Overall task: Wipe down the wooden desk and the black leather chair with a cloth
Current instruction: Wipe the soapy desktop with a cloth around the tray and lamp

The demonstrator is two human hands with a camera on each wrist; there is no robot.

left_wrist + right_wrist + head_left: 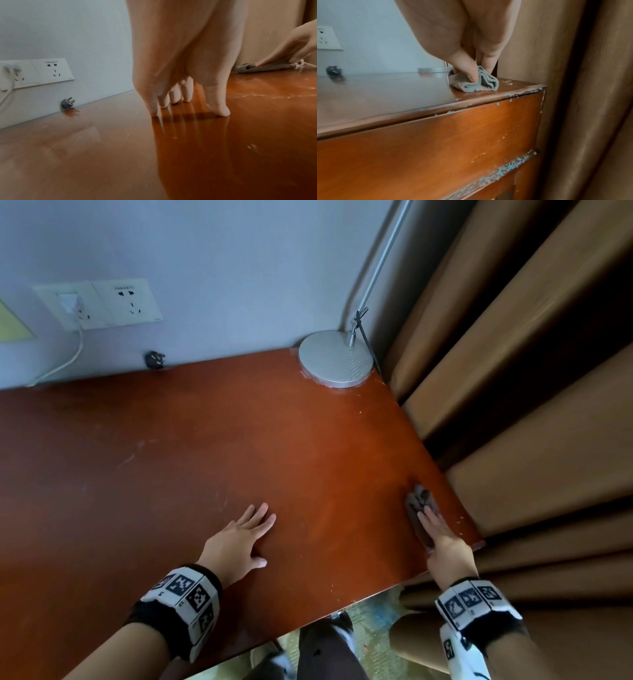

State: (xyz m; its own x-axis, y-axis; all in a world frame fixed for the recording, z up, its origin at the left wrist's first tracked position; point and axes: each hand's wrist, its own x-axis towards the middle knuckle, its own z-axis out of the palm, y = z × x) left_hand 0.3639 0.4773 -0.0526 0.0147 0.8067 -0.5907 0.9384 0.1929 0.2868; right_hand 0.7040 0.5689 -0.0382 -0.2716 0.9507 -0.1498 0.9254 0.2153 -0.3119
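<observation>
The reddish-brown wooden desk [171, 460] fills the head view. A small grey cloth [420, 500], folded and bunched, lies near the desk's right edge, close to the front corner. My right hand [436, 530] presses down on it with straight fingers. In the right wrist view the thumb of that hand [476, 65] digs into a fold of the cloth [481, 83]. My left hand [245, 537] lies flat on the bare desk, fingers spread, well left of the cloth. Its fingertips [187, 94] touch the glossy desk top [102, 155]. The black leather chair is not in view.
A round silver lamp base [335, 359] stands at the desk's back right corner. A loose dark plug [154, 360] lies against the wall, below white sockets [126, 302] with a charger cable. Brown curtains [513, 378] hang right beside the desk's right edge. The front edge [471, 105] is chipped.
</observation>
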